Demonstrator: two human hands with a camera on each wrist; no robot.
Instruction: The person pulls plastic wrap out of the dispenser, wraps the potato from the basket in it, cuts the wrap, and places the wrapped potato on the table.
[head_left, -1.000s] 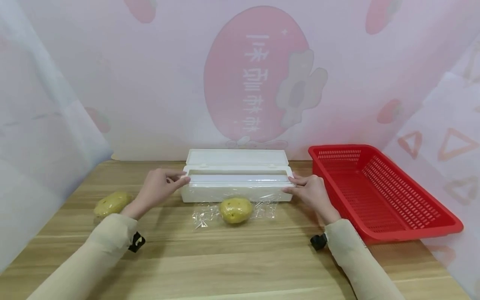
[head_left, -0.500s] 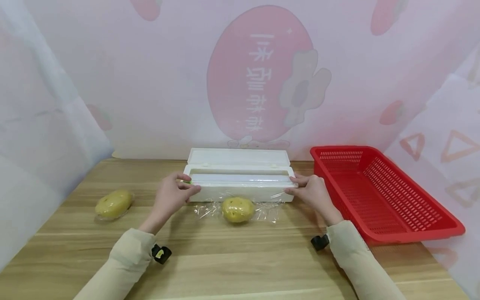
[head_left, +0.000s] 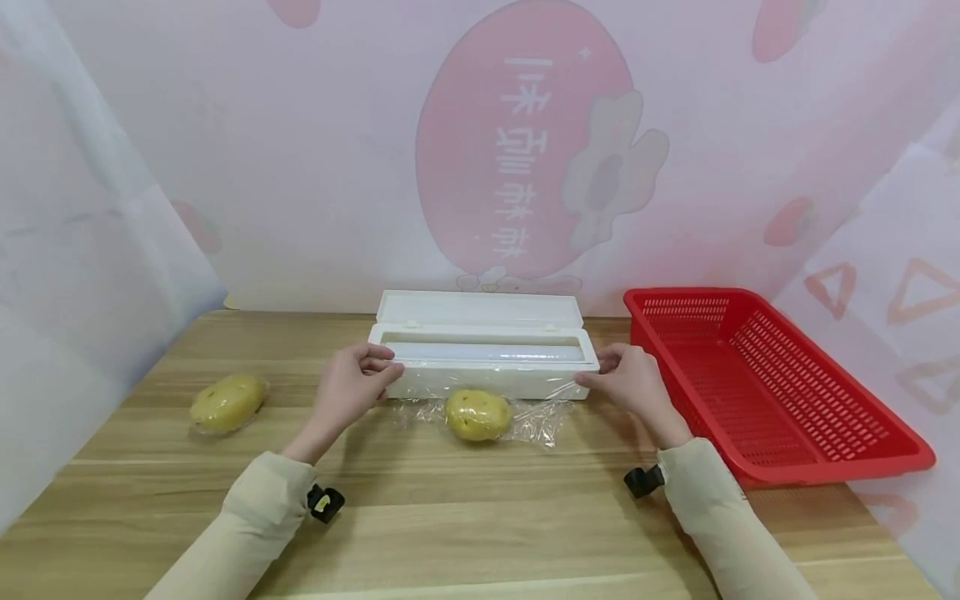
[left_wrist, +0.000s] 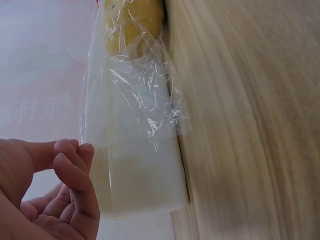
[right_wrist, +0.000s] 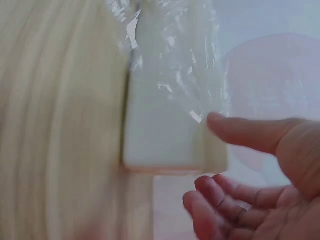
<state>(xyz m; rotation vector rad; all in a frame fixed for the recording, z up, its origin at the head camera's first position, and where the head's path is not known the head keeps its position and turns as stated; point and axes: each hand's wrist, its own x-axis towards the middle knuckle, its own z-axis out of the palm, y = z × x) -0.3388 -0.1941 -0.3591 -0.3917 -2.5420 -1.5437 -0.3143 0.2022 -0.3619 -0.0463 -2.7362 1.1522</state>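
A white cling film box (head_left: 487,382) stands at the back with its lid raised and a film roll (head_left: 483,352) inside. Clear cling film (left_wrist: 150,95) drapes over its front to a film-wrapped potato (head_left: 478,415). At the box's left front edge my left hand (head_left: 351,385) pinches the film's edge between thumb and finger. My right hand (head_left: 633,383) is at the right end, thumb tip against the front edge and the other fingers loosely bent beside the end, apart from the thumb. Another film-covered potato (head_left: 228,403) lies at the left.
A red perforated plastic basket (head_left: 776,400) stands on the right of the wooden table (head_left: 465,525), close to my right forearm. A pale printed cloth (head_left: 315,167) hangs behind the table and along its sides.
My left hand has shifted right along the box's front edge. My right thumb and fingers have spread apart, and the film's right end hangs lower and looser in front of the box.
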